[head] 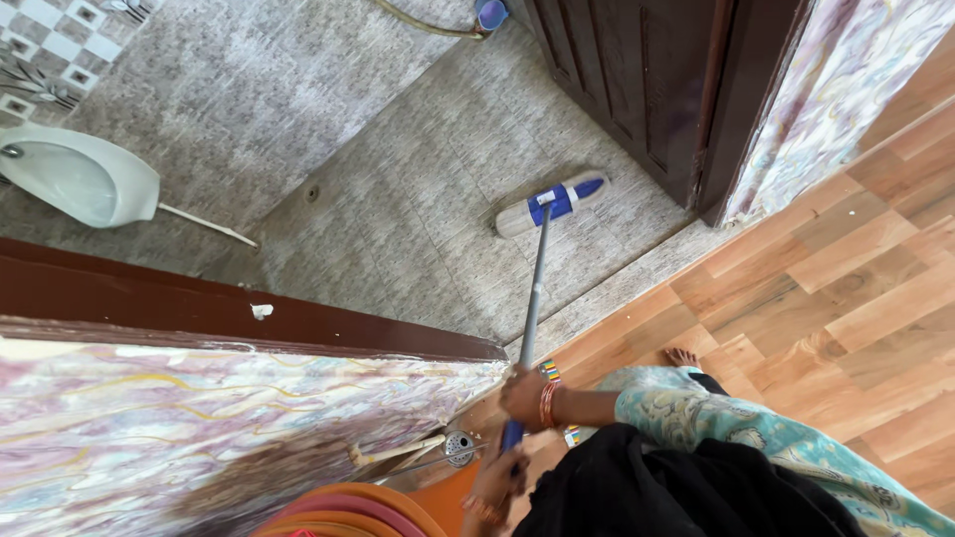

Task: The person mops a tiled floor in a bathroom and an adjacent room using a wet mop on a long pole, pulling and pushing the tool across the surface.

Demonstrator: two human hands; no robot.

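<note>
From the head view, the right hand (524, 397) and the left hand (494, 484) both grip the grey metal mop handle (532, 298), its blue-and-white flat mop head (550, 203) resting on the grey tiled floor (418, 199) beside the dark wooden door (637, 89), apparently mid-stroke in mopping.

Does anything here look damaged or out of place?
One small thing: a pale chip mars the dark brown door frame at left, as if the finish has flaked. Otherwise the flat mop lies level on the grey tiled floor.
</note>
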